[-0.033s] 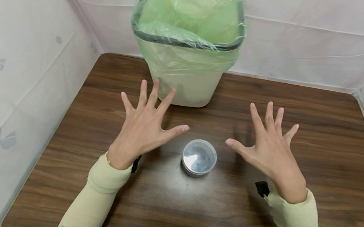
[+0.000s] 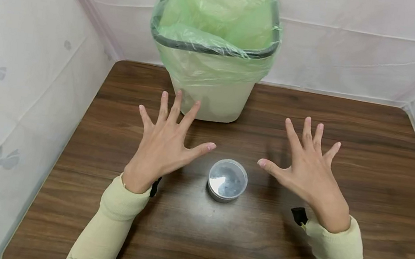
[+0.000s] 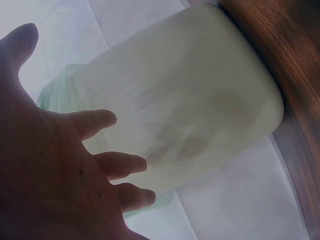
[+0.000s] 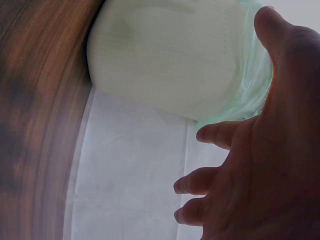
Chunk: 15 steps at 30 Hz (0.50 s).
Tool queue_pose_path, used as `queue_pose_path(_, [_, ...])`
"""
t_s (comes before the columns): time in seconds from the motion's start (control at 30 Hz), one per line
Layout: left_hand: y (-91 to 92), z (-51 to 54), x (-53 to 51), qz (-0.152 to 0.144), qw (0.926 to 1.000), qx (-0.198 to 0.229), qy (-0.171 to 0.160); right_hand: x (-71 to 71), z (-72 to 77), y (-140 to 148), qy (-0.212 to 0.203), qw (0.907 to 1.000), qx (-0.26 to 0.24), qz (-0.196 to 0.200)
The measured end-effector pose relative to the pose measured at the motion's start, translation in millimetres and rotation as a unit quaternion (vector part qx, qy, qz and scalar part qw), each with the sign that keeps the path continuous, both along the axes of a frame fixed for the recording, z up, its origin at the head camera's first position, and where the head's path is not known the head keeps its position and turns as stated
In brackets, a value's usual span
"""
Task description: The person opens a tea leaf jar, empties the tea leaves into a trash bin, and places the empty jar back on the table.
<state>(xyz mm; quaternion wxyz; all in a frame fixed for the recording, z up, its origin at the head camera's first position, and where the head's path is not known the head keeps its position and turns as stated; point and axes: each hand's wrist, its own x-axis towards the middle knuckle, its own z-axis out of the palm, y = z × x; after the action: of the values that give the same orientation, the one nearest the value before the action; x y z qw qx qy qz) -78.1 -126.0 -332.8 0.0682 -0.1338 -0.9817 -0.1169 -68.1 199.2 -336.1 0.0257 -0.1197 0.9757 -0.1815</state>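
Observation:
A round, clear-lidded container (image 2: pixel 227 180) stands on the wooden table between the two hands, touched by neither. To its left, the left hand (image 2: pixel 163 145) is spread with straight fingers, palm down and holding nothing. The right hand (image 2: pixel 309 172) is spread in the same way on the container's other side. Both wrist views show spread fingers, with the left hand (image 3: pixel 55 165) and the right hand (image 4: pixel 270 150) each in front of the pale bin. What the container holds cannot be made out.
Behind the hands, a pale bin (image 2: pixel 216 97) with a green bag over its dark rim stands at the table's back edge. The brown wooden table (image 2: pixel 214 254) is enclosed by white sheeting (image 2: pixel 361 58) at the back and sides.

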Motion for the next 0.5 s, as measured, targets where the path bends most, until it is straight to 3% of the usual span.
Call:
queue_pose_path(0.3, [2.0,3.8,3.4,-0.015,0.9991,-0.020,0.033,0.5,6.5,1.5,0.022,0.9997,-0.007,0.006])
queue_pose_path(0.5, [2.0,3.1,7.4,-0.038,0.9974,-0.021,0.057,5.0,4.4,2.7,0.011,0.9995,-0.014,0.024])
